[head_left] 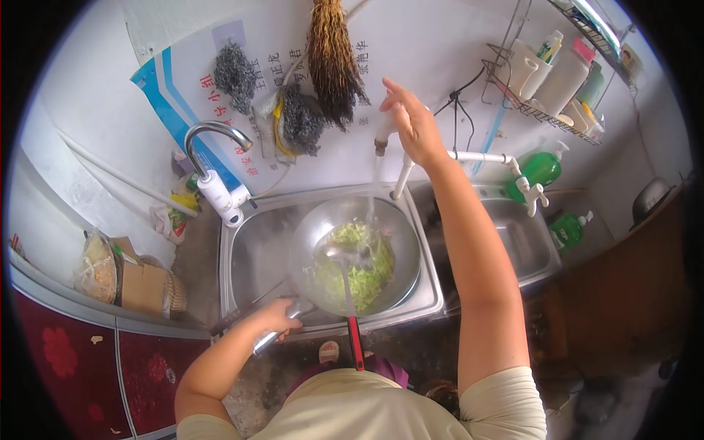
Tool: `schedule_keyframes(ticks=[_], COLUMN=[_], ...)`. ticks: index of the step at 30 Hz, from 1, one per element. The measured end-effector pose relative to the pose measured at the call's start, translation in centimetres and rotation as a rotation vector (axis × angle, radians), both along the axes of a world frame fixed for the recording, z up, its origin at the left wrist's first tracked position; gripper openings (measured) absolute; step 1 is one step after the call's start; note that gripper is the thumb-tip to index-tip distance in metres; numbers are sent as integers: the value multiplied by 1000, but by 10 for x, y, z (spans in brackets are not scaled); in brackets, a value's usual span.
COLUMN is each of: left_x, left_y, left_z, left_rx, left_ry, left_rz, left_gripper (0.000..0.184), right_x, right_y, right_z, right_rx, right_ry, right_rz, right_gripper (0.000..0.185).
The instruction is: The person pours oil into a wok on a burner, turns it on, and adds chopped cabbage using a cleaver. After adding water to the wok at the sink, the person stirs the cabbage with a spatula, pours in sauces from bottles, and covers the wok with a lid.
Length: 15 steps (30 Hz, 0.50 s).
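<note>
My left hand (pixel 277 318) is closed around the metal handle (pixel 268 342) of a wok (pixel 304 249), which sits over the steel sink. Chopped green vegetable (pixel 374 275) lies in the wok, with a ladle (pixel 354 334) resting in it, its red and black handle toward me. Water (pixel 376 176) runs from a spout (pixel 381 143) into the wok. My right hand (pixel 412 126) is raised beside the spout, fingers partly extended; whether it touches the tap is hidden.
A curved faucet (pixel 220 194) stands at the left of the sink (pixel 246 264). Steel scrubbers (pixel 235 77) and a straw brush (pixel 334 66) hang on the wall. At the right are a wire rack (pixel 543 116), white pipes (pixel 480 157) and green bottles (pixel 541 170). A cardboard box (pixel 143 286) is at left.
</note>
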<state>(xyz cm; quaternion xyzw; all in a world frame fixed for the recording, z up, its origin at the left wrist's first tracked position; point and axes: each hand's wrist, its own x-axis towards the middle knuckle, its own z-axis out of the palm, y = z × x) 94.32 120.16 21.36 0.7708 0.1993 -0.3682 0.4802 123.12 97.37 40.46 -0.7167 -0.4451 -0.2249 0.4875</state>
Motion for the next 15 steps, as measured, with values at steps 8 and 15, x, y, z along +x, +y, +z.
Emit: schedule_keyframes(ticks=[8,15], left_x=[14,21], left_y=[1,-6], left_z=[-28,-20], left_rx=[73,110], left_ry=[113,185], left_rz=[-23,-49], left_gripper=[28,29], right_x=[1,1], right_y=[0,-1], right_z=[-2,-4], right_rx=[-4,-16], right_ry=[13,-9], right_rz=[1,-6], right_gripper=[21,35])
